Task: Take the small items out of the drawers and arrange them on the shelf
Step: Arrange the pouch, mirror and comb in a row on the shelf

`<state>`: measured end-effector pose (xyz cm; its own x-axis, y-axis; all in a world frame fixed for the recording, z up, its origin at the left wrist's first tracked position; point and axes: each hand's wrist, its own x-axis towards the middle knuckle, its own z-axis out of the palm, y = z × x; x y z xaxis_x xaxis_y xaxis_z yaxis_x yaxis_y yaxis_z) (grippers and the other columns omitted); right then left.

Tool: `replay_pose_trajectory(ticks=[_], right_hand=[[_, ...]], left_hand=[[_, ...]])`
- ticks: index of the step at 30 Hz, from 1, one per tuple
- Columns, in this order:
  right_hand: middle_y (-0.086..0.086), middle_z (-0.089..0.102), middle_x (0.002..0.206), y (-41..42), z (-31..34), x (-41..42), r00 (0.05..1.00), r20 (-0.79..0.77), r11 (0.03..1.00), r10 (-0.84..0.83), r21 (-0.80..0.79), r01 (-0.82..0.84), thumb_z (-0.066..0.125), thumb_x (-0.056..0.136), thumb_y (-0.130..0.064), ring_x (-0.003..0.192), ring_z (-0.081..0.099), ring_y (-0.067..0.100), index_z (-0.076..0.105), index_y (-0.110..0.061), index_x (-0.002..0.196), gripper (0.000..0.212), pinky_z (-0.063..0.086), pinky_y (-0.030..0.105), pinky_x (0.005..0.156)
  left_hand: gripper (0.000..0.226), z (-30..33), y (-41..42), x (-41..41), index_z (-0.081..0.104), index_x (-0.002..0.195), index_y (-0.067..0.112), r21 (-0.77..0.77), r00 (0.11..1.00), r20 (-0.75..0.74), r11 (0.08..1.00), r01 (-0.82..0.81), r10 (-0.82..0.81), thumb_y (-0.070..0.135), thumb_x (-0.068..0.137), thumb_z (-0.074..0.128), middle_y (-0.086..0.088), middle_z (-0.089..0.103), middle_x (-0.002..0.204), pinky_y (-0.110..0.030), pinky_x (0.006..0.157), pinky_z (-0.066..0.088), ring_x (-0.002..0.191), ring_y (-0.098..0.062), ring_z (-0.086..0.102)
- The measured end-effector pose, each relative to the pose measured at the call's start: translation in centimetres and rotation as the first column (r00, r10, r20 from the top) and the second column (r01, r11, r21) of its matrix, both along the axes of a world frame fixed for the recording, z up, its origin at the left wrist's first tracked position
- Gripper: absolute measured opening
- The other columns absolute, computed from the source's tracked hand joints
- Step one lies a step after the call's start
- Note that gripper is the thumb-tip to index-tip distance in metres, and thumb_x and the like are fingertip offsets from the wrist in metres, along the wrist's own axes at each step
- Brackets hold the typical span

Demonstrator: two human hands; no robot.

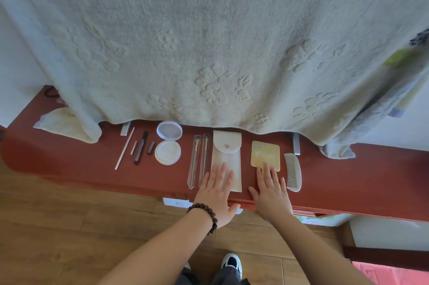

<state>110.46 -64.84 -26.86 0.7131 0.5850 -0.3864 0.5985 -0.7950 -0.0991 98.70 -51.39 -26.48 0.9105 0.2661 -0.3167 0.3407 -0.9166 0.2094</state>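
Running across the view is a long red-brown shelf [69, 157], smooth and glossy, above a wood-plank floor [46, 226]. A pale, plush blanket [209, 41] embossed with flower shapes hangs over its far edge, and a folded cream cloth [62, 124] lies at the left end.

Small items sit in a row on the shelf. From the left: a thin pale stick [124, 149], a dark slim pen-like tube [140, 150] with short caps beside it, an open round white compact [168, 143] with its clear lid tipped back, two slender brushes in clear sleeves [198, 160], a flat cream pouch [226, 159] with a snap flap, a square yellow hand mirror [265, 153] dotted in purple, and a curved pale comb [293, 172] with fine teeth.

Both hands lie flat, fingers spread, grip released. The left hand [217, 194], a dark wooden bead bracelet [204, 215] on its wrist, rests on the pouch's near end. The right hand [271, 192] rests on the shelf with fingertips over the mirror's near edge, just beside the comb
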Motion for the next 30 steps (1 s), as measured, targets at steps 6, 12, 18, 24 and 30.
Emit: replay_pose_trajectory(ticks=[6, 12, 18, 24, 30], right_hand=[[-0.003, -0.02, 0.158, 0.2, 0.0, 1.1, 0.993, -0.017, 0.993, 0.116, 0.013, -0.116, 0.011, 0.098, -0.053, 0.146, -0.017, 0.016, -0.006, -0.021, 0.151, 0.065, -0.005, 0.043, 0.12], [-0.004, -0.021, 0.158, -0.2, 0.0, 0.7, 0.992, -0.032, 0.992, 0.121, 0.026, -0.12, 0.012, 0.098, -0.052, 0.146, -0.019, 0.016, -0.008, -0.024, 0.151, 0.063, -0.006, 0.045, 0.12], [-0.004, -0.018, 0.158, -2.0, 0.8, 1.7, 0.988, 0.059, 0.963, -0.142, 0.238, 0.125, 0.022, 0.099, -0.048, 0.147, -0.017, 0.018, -0.007, -0.026, 0.151, 0.063, -0.006, 0.039, 0.119], [0.0, -0.015, 0.16, -5.8, -0.3, 3.2, 0.972, 0.003, 0.969, -0.233, 0.087, 0.232, 0.018, 0.099, -0.049, 0.147, -0.012, 0.016, -0.005, -0.018, 0.152, 0.065, -0.003, 0.042, 0.121], [-0.002, -0.018, 0.159, -4.6, -0.2, 3.4, 0.985, 0.017, 0.983, -0.169, 0.079, 0.167, 0.013, 0.099, -0.051, 0.147, -0.015, 0.015, -0.008, -0.018, 0.151, 0.066, -0.007, 0.042, 0.12]], left_hand=[[0.086, -0.3, 0.0, 0.3, -0.025, 0.146, 0.023, -0.029, 0.994, -0.107, 1.0, 0.005, -0.008, 0.062, 0.092, 0.03, -0.001, -0.039, 0.15, -0.04, 0.115, -0.01, 0.14, -0.024, -0.031], [0.09, -0.1, -0.3, 0.5, -0.028, 0.144, 0.021, 0.016, 0.988, -0.156, 1.0, 0.022, -0.02, 0.066, 0.09, 0.029, -0.005, -0.04, 0.149, -0.042, 0.119, -0.007, 0.14, -0.027, -0.031], [0.089, 0.1, 0.0, 0.6, -0.029, 0.143, 0.021, 0.008, 0.982, -0.185, 0.999, 0.042, -0.04, 0.065, 0.091, 0.028, -0.005, -0.04, 0.148, -0.043, 0.12, -0.005, 0.14, -0.027, -0.031], [0.09, 0.4, -0.1, 0.6, -0.03, 0.143, 0.02, 0.012, 0.979, -0.2, 0.999, 0.037, -0.034, 0.065, 0.091, 0.028, -0.006, -0.041, 0.148, -0.043, 0.116, -0.007, 0.14, -0.028, -0.031], [0.091, 0.6, -0.2, 0.8, -0.029, 0.144, 0.02, 0.004, 0.979, -0.204, 1.0, 0.024, -0.023, 0.063, 0.091, 0.031, -0.006, -0.04, 0.149, -0.042, 0.117, -0.006, 0.14, -0.028, -0.029]])
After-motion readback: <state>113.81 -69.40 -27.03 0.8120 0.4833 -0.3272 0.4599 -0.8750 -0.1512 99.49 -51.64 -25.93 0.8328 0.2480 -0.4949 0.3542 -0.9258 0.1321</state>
